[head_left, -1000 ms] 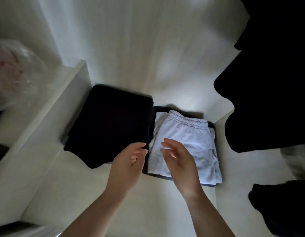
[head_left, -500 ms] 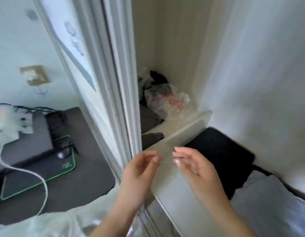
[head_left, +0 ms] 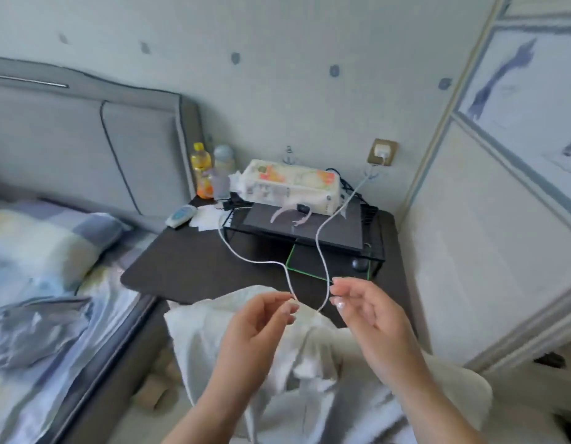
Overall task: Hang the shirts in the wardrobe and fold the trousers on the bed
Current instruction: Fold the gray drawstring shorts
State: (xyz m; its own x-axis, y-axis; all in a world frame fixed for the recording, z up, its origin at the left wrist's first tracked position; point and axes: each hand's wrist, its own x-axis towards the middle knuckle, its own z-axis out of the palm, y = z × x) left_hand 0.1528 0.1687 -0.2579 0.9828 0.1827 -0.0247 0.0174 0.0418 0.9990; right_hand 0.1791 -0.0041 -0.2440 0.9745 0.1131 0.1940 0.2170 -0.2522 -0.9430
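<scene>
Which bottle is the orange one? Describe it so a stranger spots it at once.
Find the dark bedside table between the bed and the wardrobe door. At its back left corner, against the grey headboard, two bottles stand together. The orange bottle is the left one, yellow-capped with bright orange contents; its neighbour is pale and greyish.

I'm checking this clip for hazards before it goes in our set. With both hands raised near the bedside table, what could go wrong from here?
1. The white charging cable loops down from the wall socket right by the left hand and right hand; a finger could snag it and tug the plug.
2. A tugged cable might drag across the tissue pack and shift it.
3. The two bottles stand near the table's back edge; a jolt may tip them.
</scene>
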